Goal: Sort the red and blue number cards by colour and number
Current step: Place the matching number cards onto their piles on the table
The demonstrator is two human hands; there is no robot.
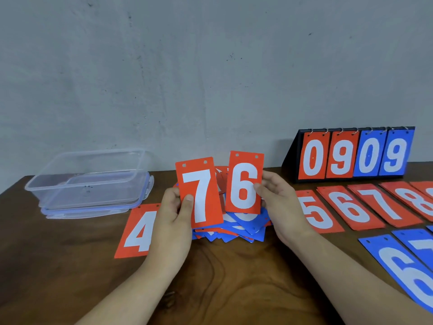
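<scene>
My left hand [172,214] pinches a red 7 card [200,191] upright above the table. My right hand [277,202] pinches a red 6 card [244,181] beside it, also upright. Under both lies a mixed heap of red and blue cards [236,227]. A red 4 card [138,231] lies flat to the left. To the right runs a row of red piles: 5 [319,212], 6 [350,207], 7 [384,202], 8 [416,198]. Nearer me lie a blue 6 card [403,266] and a blue 7 card [419,245], cut by the frame's edge.
A clear plastic box on its lid [89,181] stands at the back left. A black flip scoreboard [290,156] showing 0 9 0 9 stands at the back right against the grey wall. Bare brown wood [222,277] lies between my forearms.
</scene>
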